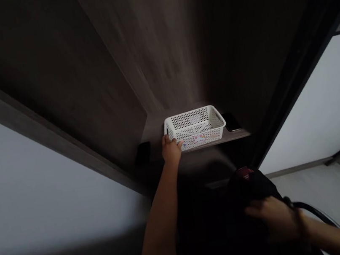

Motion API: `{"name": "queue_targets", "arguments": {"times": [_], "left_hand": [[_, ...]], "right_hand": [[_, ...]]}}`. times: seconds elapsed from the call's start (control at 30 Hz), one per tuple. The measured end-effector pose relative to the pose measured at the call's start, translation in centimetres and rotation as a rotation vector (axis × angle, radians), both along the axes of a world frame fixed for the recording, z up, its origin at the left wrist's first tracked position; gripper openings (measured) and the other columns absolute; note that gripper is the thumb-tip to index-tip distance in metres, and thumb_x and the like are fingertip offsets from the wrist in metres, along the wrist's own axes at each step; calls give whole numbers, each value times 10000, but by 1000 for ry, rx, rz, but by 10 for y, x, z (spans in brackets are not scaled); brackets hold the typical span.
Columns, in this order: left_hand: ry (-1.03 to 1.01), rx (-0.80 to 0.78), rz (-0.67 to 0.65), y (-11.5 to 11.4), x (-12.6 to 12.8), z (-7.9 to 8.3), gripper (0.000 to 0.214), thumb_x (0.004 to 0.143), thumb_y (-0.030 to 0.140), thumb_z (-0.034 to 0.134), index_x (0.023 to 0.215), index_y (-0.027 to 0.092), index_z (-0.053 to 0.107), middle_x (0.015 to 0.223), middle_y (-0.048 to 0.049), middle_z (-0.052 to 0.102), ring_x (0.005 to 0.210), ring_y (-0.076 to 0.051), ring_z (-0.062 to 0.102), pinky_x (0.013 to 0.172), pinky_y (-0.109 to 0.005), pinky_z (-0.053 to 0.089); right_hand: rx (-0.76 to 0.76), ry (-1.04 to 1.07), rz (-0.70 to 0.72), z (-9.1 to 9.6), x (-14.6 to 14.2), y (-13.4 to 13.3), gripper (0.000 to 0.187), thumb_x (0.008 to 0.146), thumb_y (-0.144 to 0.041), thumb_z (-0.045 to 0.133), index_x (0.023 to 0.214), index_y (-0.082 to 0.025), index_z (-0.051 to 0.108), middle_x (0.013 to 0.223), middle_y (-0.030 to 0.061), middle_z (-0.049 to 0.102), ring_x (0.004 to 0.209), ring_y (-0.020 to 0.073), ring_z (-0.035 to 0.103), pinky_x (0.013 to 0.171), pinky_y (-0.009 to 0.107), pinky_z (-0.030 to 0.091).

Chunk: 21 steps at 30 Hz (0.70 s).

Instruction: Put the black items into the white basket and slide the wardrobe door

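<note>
A white perforated plastic basket (196, 126) sits on a dark wooden shelf (235, 136) inside a dark cabinet. My left hand (170, 148) reaches up to it and grips the basket's near left corner. Lower down, my right hand (274, 217) rests closed on a dark bundle, black with a red patch (248, 184), held in front of me. A black cord or strap (313, 209) runs off past my right wrist.
A dark phone-like slab (231, 122) lies on the shelf just right of the basket. A small dark object (143, 152) stands left of it. Dark cabinet walls close in on both sides. Pale panels (329, 103) flank the cabinet, with light floor at the lower right.
</note>
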<state>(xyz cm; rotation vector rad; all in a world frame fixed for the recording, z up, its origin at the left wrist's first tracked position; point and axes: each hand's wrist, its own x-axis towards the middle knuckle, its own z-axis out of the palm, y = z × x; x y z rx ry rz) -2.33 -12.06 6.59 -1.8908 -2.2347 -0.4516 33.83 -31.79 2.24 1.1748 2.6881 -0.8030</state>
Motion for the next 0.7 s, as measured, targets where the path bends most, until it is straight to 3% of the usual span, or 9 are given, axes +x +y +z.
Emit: {"name": "queue_targets", "arguments": {"times": [0.07, 0.13, 0.23, 0.3, 0.37, 0.43, 0.53, 0.63, 0.7], "left_hand": [[27, -23, 6, -1, 4, 4, 402, 1023, 445, 589, 1189, 136, 785, 1604, -210, 512, 1529, -350, 435, 1217, -426, 445], [40, -41, 13, -1, 7, 7, 420, 1023, 449, 587, 1196, 118, 781, 1609, -225, 500, 1530, -351, 436, 1225, -411, 434], [36, -37, 16, -1, 9, 8, 393, 1015, 445, 598, 1170, 139, 789, 1605, -205, 517, 1522, -355, 448, 1225, -429, 437], [24, -22, 11, -1, 8, 7, 374, 1010, 439, 607, 1161, 151, 793, 1597, -192, 534, 1519, -356, 454, 1226, -443, 438], [15, -9, 6, 0, 8, 5, 367, 1010, 436, 606, 1165, 158, 789, 1595, -184, 540, 1521, -353, 453, 1225, -448, 440], [15, -2, 6, 0, 8, 3, 367, 1013, 437, 598, 1169, 160, 782, 1604, -182, 531, 1530, -346, 444, 1219, -442, 444], [33, -6, 11, 0, 8, 3, 381, 1017, 446, 584, 1174, 155, 772, 1612, -190, 519, 1535, -341, 439, 1217, -429, 442], [46, -19, 16, 1, 8, 3, 406, 1021, 448, 570, 1189, 134, 765, 1618, -206, 506, 1537, -345, 437, 1232, -419, 420], [38, -20, 13, 1, 7, 2, 417, 1022, 442, 565, 1185, 112, 762, 1617, -224, 501, 1542, -350, 429, 1246, -416, 401]], "right_hand": [[-112, -83, -19, -26, -1, -17, 527, 679, -453, 785, 1183, -301, 755, 1086, 78, 754, 957, 296, 734, 840, 386, 566], [-140, -100, -36, -38, 0, -22, 606, 644, -517, 810, 1203, -287, 763, 1145, 109, 744, 1067, 357, 708, 928, 466, 563], [-105, -49, -42, -36, 4, -13, 790, 571, -653, 851, 1243, -246, 770, 1219, 150, 721, 1171, 412, 659, 1034, 559, 527], [-64, 54, -53, -28, 5, 2, 804, 724, -710, 752, 1381, -247, 706, 1292, 152, 701, 1204, 378, 658, 1063, 547, 524], [62, 179, -102, -18, 3, 26, 738, 911, -662, 587, 1521, -247, 584, 1398, 157, 653, 1289, 340, 625, 1120, 533, 501], [266, 289, -199, -6, -3, 61, 693, 979, -588, 507, 1565, -218, 519, 1488, 176, 581, 1392, 330, 547, 1189, 537, 447], [509, 370, -369, 22, -20, 124, 698, 957, -538, 545, 1555, -181, 502, 1530, 197, 513, 1437, 342, 482, 1211, 543, 427], [613, 329, -494, 51, -40, 179, 729, 931, -501, 576, 1586, -206, 451, 1576, 184, 459, 1455, 375, 440, 1190, 579, 433], [646, 295, -545, 61, -51, 199, 767, 921, -492, 584, 1615, -220, 403, 1611, 183, 418, 1473, 399, 403, 1173, 608, 431]]}}
